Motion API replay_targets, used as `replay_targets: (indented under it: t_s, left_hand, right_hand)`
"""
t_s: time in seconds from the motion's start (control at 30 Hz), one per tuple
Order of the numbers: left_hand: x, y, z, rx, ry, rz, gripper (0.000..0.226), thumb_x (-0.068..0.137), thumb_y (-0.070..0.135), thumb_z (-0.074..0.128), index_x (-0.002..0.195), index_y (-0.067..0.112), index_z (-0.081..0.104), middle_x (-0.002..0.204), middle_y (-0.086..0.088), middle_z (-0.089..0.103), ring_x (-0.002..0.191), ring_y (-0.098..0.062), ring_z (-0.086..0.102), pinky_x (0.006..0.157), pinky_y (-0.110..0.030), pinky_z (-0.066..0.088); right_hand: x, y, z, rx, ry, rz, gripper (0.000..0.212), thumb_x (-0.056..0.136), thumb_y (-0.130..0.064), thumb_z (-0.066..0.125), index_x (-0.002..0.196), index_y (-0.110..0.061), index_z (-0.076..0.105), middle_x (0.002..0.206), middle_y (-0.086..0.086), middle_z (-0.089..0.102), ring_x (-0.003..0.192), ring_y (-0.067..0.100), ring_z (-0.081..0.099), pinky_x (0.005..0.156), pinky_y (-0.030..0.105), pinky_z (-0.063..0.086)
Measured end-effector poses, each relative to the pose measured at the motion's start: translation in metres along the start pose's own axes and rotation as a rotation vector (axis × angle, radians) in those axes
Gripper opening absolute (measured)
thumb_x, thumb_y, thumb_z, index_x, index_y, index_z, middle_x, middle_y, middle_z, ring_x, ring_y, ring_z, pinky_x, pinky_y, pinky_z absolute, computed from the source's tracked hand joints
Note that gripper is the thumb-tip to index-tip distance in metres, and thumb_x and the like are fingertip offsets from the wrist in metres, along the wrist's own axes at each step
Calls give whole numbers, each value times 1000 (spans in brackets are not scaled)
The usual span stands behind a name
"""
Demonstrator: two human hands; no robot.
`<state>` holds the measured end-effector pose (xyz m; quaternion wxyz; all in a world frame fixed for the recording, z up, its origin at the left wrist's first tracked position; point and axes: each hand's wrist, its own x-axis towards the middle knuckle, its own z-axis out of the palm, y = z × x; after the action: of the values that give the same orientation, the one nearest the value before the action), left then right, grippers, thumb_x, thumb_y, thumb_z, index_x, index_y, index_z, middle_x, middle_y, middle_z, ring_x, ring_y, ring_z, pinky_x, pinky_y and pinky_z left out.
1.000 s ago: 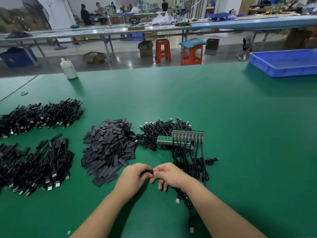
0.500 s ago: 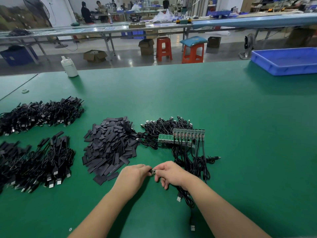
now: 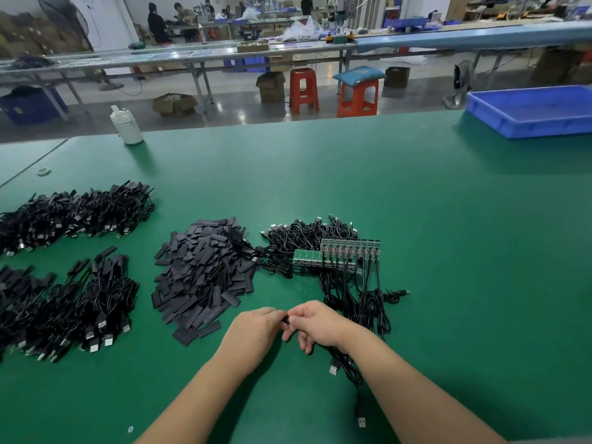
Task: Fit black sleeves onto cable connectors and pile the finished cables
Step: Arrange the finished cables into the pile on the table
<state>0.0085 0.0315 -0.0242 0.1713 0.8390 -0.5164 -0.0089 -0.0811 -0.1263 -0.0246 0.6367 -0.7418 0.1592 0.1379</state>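
Both hands meet low at the centre of the green counter (image 3: 416, 219). The left hand (image 3: 256, 331) has its fingers curled in, pinching a small black piece (image 3: 286, 320) that just peeks out between the two hands — whether that is the sleeve or the connector end, I cannot tell. The right hand (image 3: 315, 323) pinches the same piece from the other side with thumb and forefinger, the other fingers (image 3: 304, 342) hanging curled beneath. A black cable (image 3: 347, 368) trails from under the right wrist toward the near edge, its metal plug (image 3: 333, 369) lying on the counter, and a second plug (image 3: 361, 422) lies nearer still.

Just beyond the left hand sits the heap of loose black sleeves (image 3: 205, 277), flat strips spread wide. To its right, touching it, a tangle of unfinished cables (image 3: 304, 241) with a row of small green circuit boards (image 3: 339, 254) on top — cords run from the boards back toward the right hand.

Over on the left, two piles of finished cables: one near (image 3: 64, 306), one farther back (image 3: 73, 213), well apart from the hands.

At the far edge stand a white bottle (image 3: 126, 126) and, to the right, a blue tray (image 3: 528, 113).
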Motion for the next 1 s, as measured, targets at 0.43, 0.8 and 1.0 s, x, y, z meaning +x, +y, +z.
replay_targets:
  t_s: [0.43,0.8,1.0]
  left_hand:
    - [6,7,-1,327,-90,93,21,99,33,53,114,19,58,104,1,58,78,-21,64,64,-31,47]
    - [-3,29,7,-589,284,-569,53,97,20,58,146,22,38,127,12,54,103,-8,61,94,-27,46]
    - [-14,51,-2,-1252,40,-656,15,96,13,61,110,10,68,86,-9,75,78,-28,73,71,-34,58]
  right_hand:
    - [0,1,1,14,-37,10,29,106,-4,32,121,8,53,110,12,66,55,9,62,51,21,52]
    - [-5,-12,2,287,126,43,20,107,-10,36,111,-4,55,103,10,74,58,18,66,51,26,55]
    - [-4,-39,15,545,370,-152,22,108,-16,35,113,-11,56,106,-2,76,107,16,69,88,32,50]
